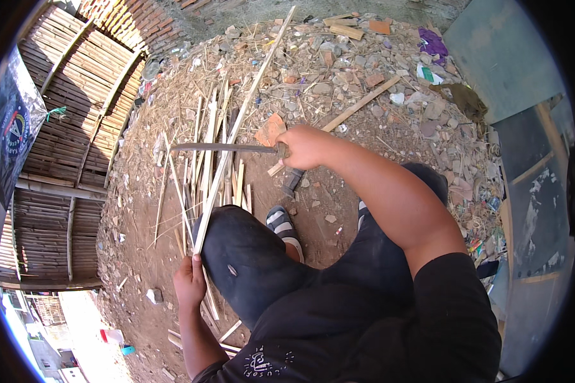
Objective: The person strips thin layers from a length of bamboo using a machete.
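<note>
My left hand (190, 281) is closed round the near end of a long pale bamboo strip (260, 80), beside my left knee. From there the strip slants up and away past the knee to the far ground. My right hand (302, 147) grips the handle of a machete (220, 147). Its long, narrow, dark blade points left and crosses the strip; I cannot tell whether the edge touches it. Under and beside the strip lies a loose pile of more bamboo strips (207, 150).
A dark tool-like piece (292, 182) lies below my right hand, near my sandalled foot (279, 220). Farther off is a wooden slat (364, 101) among rubble and litter. Bamboo screens (76, 96) stand left, grey panels (501, 57) right, and a wall (223, 16) at the back.
</note>
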Motion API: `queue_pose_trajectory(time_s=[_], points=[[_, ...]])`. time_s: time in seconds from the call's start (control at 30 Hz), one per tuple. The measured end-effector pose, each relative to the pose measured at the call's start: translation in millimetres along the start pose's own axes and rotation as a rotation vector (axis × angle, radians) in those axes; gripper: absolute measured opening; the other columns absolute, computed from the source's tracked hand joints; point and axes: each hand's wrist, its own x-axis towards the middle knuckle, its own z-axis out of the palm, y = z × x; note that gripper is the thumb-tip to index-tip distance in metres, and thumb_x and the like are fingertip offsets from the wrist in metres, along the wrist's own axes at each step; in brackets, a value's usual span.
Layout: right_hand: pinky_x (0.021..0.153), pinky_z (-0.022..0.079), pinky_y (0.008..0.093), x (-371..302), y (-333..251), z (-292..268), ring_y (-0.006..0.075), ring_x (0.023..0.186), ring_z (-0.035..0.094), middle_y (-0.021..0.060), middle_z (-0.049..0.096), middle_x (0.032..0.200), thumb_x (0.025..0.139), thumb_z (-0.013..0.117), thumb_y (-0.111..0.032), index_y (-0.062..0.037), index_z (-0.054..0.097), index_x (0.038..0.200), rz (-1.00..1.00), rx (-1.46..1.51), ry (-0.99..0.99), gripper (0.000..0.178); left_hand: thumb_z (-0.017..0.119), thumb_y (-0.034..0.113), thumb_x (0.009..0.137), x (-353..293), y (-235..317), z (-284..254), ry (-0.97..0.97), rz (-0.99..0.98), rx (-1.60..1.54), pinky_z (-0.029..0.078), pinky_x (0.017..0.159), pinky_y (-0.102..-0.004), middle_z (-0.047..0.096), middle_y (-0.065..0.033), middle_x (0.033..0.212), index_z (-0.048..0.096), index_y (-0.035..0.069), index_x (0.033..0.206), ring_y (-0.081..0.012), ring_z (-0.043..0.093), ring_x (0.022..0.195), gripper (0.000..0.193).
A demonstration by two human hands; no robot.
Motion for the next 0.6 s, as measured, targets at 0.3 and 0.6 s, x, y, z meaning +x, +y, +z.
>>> queue_pose_trajectory(time_s=[0.3,0.6], points=[[0.085,0.056,0.0461,11,14,-36,0.0362,0.099,0.071,0.0165,0.073,0.098,0.086,0.075,-0.030,-0.0113,0.074,0.114,0.236,0.025,-0.135,0.034,0.052,0.037,0.109,-13,22,2,-0.016,0.034,0.105,0.041,0.057,-0.0397,0.051,-0.0134,0.062,0.052,0.000,0.078,-0.0202,0.050,0.059,0.048],[0.082,0.057,0.0479,1,-21,-38,0.0356,0.097,0.072,0.0161,0.074,0.098,0.085,0.069,-0.021,-0.0114,0.073,0.110,0.031,-0.151,-0.194,0.027,0.055,0.035,0.108,-27,2,10,0.048,0.056,0.004,0.041,0.055,-0.0418,0.051,-0.0146,0.059,0.052,0.001,0.076,-0.0236,0.049,0.054,0.047]])
